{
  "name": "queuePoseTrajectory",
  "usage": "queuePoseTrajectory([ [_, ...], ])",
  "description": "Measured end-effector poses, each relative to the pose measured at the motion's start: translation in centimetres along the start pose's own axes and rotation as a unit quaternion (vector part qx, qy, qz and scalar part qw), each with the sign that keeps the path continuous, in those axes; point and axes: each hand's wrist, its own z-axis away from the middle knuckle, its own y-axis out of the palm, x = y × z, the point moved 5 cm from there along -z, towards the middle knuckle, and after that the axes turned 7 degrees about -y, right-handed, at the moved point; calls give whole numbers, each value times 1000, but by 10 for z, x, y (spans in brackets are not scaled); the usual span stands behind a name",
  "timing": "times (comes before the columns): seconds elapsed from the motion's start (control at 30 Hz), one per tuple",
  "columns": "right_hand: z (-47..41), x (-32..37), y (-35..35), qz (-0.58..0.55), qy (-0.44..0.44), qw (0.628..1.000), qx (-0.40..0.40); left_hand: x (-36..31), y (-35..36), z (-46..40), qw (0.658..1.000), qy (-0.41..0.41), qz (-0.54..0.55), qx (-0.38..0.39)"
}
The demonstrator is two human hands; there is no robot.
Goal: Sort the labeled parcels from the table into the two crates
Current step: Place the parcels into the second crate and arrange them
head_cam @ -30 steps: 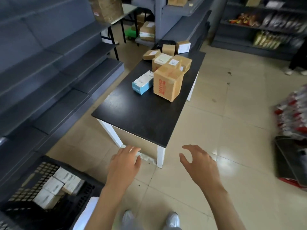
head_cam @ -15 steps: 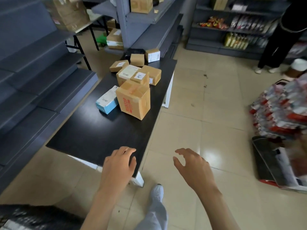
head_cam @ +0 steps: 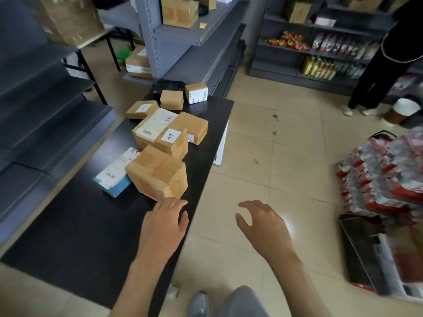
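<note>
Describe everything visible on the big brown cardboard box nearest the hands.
The big brown cardboard box is a taped, closed cube with faded red print on its top and near face. It rests on the black table, skewed to the table's edges, abutting the white-and-blue flat carton. The left hand hovers just before it; contact unclear.

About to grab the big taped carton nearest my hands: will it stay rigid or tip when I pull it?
The taped carton looks like stiff cardboard, sealed shut, so it should probably keep its shape. It sits slightly skewed against the white-and-teal box, which may shift along with it. It is blocky and low, so sliding seems likelier than tipping. Weight cannot be judged. The left hand is closest.
</note>
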Motion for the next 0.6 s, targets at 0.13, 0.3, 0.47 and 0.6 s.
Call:
queuePoseTrajectory([
  [0.13, -61, -32, -5, -2, -7, 1000, 19, -26, 13, -51, 1000, -10, 2, 15],
  [0.3, -143, -80, -17, 1, -40, 999, 32, -71, 26, -128, 999, -40, 12, 16],
  [0.47, -217, -115, -40, -7, -74, 997, 30, -116, 22, -194, 998, -69, -6, 1],
  [0.6, -277, -133, -48, -2, -104, 994, 41, -142, 15, -236, 995, -94, -19, -16],
])
